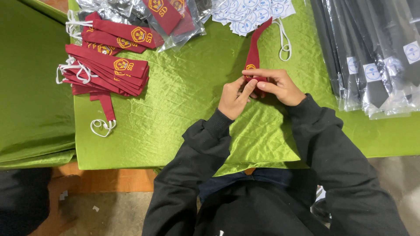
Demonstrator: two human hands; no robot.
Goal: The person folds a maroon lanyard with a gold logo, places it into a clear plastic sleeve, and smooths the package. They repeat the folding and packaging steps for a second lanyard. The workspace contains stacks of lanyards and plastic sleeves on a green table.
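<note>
We pinch the wide end of a maroon tie [253, 56] in both our left hand [234, 98] and right hand [280, 86], each grip closed on it, flat on the green-draped surface [183, 96] right of the maroon tie stack [107, 72], keeping its emblem reachable.

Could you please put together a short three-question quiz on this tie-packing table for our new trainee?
1. True or false: both hands are on the wide end of one dark red tie with a yellow emblem.
2. Where does the loose stack of red ties lie? A) at the person's left, B) at the person's right, C) on the floor.
3. Fill in: the table is covered with a shiny ____ cloth.

Key
1. True: the left hand and the right hand meet on that end.
2. A; the clear-sleeved black ties lie at the right.
3. Green.
</note>
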